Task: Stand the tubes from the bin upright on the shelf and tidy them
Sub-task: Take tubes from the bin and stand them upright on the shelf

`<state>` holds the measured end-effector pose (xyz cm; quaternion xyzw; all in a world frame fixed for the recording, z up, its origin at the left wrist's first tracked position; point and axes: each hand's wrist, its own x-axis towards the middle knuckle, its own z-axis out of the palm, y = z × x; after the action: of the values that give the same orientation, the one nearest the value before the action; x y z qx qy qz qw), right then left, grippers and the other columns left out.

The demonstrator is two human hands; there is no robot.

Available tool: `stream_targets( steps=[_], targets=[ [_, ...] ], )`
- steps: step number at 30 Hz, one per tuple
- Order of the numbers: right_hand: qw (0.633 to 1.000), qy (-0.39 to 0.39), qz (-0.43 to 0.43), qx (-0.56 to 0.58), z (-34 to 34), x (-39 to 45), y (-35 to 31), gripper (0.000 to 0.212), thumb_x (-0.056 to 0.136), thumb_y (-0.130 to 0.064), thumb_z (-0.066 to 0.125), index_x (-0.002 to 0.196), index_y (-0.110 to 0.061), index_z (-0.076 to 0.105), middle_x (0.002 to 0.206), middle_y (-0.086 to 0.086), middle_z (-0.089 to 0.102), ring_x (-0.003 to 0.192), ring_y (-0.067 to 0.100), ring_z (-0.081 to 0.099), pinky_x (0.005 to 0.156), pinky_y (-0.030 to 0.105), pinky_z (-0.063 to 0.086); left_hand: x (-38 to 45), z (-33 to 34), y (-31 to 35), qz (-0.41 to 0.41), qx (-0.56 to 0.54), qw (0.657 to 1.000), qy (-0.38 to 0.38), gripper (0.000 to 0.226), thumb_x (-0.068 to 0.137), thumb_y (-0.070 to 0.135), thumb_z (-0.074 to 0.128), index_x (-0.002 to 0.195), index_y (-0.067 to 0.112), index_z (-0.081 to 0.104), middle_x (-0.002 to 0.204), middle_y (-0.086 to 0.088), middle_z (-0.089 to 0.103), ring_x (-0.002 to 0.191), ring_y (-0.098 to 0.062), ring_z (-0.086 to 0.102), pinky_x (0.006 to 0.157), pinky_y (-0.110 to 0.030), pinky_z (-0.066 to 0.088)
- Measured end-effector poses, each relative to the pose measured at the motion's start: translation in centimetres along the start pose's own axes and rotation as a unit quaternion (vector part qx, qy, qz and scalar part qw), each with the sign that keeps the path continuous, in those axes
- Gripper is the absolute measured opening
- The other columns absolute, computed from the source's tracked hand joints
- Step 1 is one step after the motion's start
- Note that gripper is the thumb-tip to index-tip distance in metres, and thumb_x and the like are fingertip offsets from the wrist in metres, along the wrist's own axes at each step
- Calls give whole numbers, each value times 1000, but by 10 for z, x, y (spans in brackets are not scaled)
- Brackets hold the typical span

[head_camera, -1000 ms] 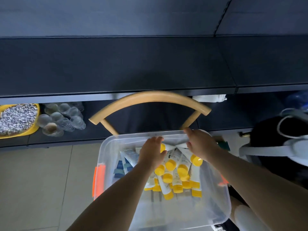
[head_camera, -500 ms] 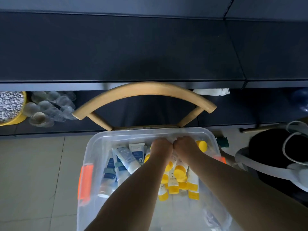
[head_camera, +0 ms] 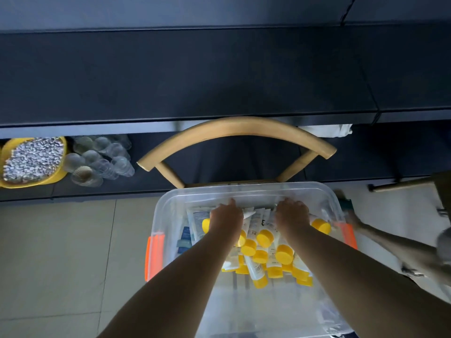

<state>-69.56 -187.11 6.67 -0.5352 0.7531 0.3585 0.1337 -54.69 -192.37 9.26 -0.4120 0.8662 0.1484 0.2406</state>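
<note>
Dark shelf [head_camera: 185,76] spans the background above a tiled floor. Below it a clear bin [head_camera: 244,191] holds yellow-capped tubes [head_camera: 264,240] lying in a heap. Left hand [head_camera: 225,219] and right hand [head_camera: 291,215] reach among them; their grip cannot be told.

I have one view, from the head camera, wide-angle, looking forward and steeply down. The bin [head_camera: 246,191] sits close beneath it, low in centre frame, with both forearms reaching in from the bottom edge. Farther off, the dark shelf [head_camera: 219,76] spans the upper half; the floor [head_camera: 61,252] fills the lower left.
</note>
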Motion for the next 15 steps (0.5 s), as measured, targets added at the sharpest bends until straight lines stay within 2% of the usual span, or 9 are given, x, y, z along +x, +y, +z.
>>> stream_targets(
  steps=[5, 8, 12, 15],
  targets=[
    [997, -2, -5, 74, -3, -2, 15, 50, 94, -23, 52, 137, -5, 34, 124, 12, 56, 115, 28, 54, 94, 34, 45, -3, 8, -1, -11, -15, 1000, -2, 54, 84, 3, 60, 133, 11, 37, 124, -12, 56, 116, -31, 53, 94, -39, 45],
    [993, -4, 6, 120, -5, -6, 21, 43, 94, -20, 51, 133, -6, 38, 114, 9, 60, 105, 24, 60, 86, 33, 49, -6, 10, -3, -14, -47, 999, 14, 60, 81, 2, 62, 133, 13, 34, 125, -9, 55, 118, -29, 50, 95, -38, 42],
    [984, -15, 27, 178, -8, -14, 34, 29, 93, -17, 55, 121, -9, 50, 95, 3, 59, 91, 18, 62, 71, 26, 48, -17, 10, -12, 11, -73, 996, 49, 57, 80, 5, 64, 131, 17, 41, 124, -4, 55, 116, -24, 51, 95, -34, 42],
    [964, -21, 66, 255, -12, -20, 45, 33, 90, -23, 57, 121, -11, 49, 100, 4, 58, 91, 19, 60, 72, 26, 49, -26, 8, -20, 24, -127, 989, 67, 44, 82, 12, 61, 125, 18, 52, 120, -1, 58, 112, -19, 52, 95, -30, 41]
  ],
)
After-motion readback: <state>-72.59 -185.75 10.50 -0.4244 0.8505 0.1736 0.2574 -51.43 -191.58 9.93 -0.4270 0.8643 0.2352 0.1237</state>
